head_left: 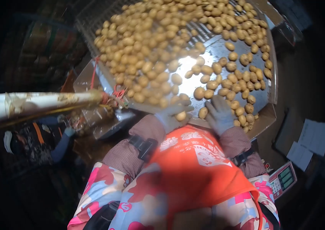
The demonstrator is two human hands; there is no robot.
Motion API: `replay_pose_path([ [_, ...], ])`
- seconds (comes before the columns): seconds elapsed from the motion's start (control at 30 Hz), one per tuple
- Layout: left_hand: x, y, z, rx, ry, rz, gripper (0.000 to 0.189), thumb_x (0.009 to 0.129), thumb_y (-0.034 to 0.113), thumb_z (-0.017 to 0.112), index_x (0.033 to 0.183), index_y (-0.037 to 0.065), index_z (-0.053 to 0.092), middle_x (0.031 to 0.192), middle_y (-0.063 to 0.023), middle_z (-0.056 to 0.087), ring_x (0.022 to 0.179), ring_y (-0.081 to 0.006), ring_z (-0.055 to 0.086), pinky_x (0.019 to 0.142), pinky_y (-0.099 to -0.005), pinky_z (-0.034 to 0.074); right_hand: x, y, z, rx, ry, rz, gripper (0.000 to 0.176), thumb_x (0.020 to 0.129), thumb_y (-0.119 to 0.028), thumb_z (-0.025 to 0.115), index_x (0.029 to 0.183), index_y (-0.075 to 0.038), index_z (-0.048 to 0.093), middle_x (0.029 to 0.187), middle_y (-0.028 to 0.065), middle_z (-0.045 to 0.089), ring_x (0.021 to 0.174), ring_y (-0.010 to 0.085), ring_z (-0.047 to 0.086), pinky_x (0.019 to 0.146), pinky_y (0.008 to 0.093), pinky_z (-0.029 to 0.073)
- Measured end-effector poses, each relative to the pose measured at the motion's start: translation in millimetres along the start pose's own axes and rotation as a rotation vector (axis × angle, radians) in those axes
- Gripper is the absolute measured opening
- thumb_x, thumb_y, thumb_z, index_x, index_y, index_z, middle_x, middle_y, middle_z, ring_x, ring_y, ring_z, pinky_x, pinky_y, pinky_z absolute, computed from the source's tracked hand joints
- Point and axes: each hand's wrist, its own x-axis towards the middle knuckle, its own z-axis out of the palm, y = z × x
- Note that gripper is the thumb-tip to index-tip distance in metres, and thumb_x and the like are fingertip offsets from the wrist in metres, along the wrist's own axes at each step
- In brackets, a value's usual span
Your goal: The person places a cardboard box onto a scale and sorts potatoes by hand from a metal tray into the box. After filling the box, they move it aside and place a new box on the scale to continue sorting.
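A metal sorting table with a wide spread of potatoes lies in front of me. My left hand, in a pale grey glove, is at the table's near edge with its fingers curled around one potato. My right hand, also gloved, reaches over the same edge, its fingers stretched out with nothing in them. Close to its thumb side rests a single potato. More potatoes cluster just past its fingertips, on the right side of the table.
At left, a white pole with red string tied near its end reaches towards the table corner. Another person is at lower left, by plastic wrapping. A scale with a keypad and display and paper sheets are at right.
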Motion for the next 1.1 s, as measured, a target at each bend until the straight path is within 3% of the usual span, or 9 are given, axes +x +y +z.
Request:
replay_pose_path([
  [0.1,-29,10,-1,0.508,-0.086,0.314,0.052,0.094,-0.008,0.062,0.143,0.002,0.048,0.143,-0.0148,0.054,0.131,-0.0250,0.055,0.104,-0.0367,0.053,29,35,-27,-0.241,-0.038,-0.077,0.051,0.079,-0.030,0.070,0.124,-0.008,0.063,0.142,0.0190,0.051,0.124,0.0457,0.049,0.106,0.0579,0.037],
  [0.17,-40,15,-13,0.114,-0.102,0.231,0.050,0.094,-0.007,0.061,0.142,0.002,0.049,0.143,-0.0149,0.054,0.131,-0.0247,0.054,0.105,-0.0376,0.053,51,95,-13,-0.316,-0.165,-0.168,0.054,0.078,-0.036,0.071,0.126,-0.011,0.065,0.147,0.0189,0.049,0.130,0.0436,0.047,0.109,0.0582,0.035],
  [0.23,-45,24,-14,-0.131,-0.029,0.170,0.046,0.106,0.032,0.047,0.141,0.002,0.047,0.136,-0.0173,0.057,0.124,-0.0298,0.058,0.103,-0.0406,0.052,71,121,-25,-0.364,-0.006,-0.078,0.052,0.082,-0.037,0.070,0.128,-0.012,0.067,0.149,0.0193,0.048,0.136,0.0400,0.046,0.111,0.0547,0.036],
  [0.4,-62,0,-43,0.275,0.023,0.551,0.039,0.101,0.023,0.056,0.134,0.003,0.052,0.133,-0.0165,0.060,0.114,-0.0296,0.063,0.092,-0.0390,0.057,139,76,-13,0.097,-0.072,0.655,0.063,0.089,-0.048,0.068,0.140,-0.012,0.058,0.151,0.0247,0.044,0.139,0.0432,0.043,0.114,0.0501,0.036],
  [0.6,-137,33,-135,-0.325,0.178,0.317,0.017,0.093,0.025,0.060,0.088,0.008,0.062,0.082,-0.0078,0.061,0.065,-0.0211,0.059,0.044,-0.0317,0.046,76,67,30,-0.343,0.067,-0.052,0.065,0.087,-0.035,0.069,0.146,-0.015,0.052,0.147,0.0247,0.045,0.134,0.0439,0.045,0.108,0.0551,0.037],
  [0.77,-196,87,-301,-0.493,1.198,0.712,0.035,0.102,0.030,0.046,0.131,0.012,0.057,0.132,-0.0115,0.065,0.129,-0.0294,0.057,0.110,-0.0490,0.044,-1,94,-31,-0.504,-0.046,0.178,0.061,0.087,-0.039,0.067,0.142,-0.014,0.056,0.144,0.0196,0.049,0.132,0.0393,0.046,0.105,0.0570,0.036],
  [0.83,-205,93,-346,-0.602,1.104,0.809,0.041,0.102,0.036,0.049,0.129,0.008,0.061,0.123,-0.0160,0.069,0.118,-0.0314,0.065,0.096,-0.0445,0.056,-4,81,-50,-0.494,-0.142,0.455,0.059,0.087,-0.036,0.067,0.141,-0.015,0.056,0.142,0.0189,0.050,0.130,0.0393,0.048,0.105,0.0568,0.036],
  [0.93,-169,70,-189,-0.083,0.491,0.561,0.046,0.099,0.041,0.056,0.130,0.007,0.060,0.113,-0.0128,0.068,0.088,-0.0244,0.065,0.072,-0.0341,0.055,18,51,-39,-0.456,0.114,0.399,0.059,0.083,-0.033,0.068,0.139,-0.017,0.057,0.140,0.0177,0.051,0.126,0.0395,0.049,0.104,0.0567,0.036],
  [1.1,-69,41,-55,0.138,0.336,0.073,0.042,0.105,0.029,0.048,0.137,0.001,0.052,0.122,-0.0187,0.068,0.082,-0.0216,0.069,0.063,-0.0282,0.055,26,32,5,-0.436,0.149,0.311,0.062,0.078,-0.033,0.071,0.136,-0.015,0.059,0.141,0.0200,0.050,0.127,0.0428,0.047,0.104,0.0563,0.037],
])
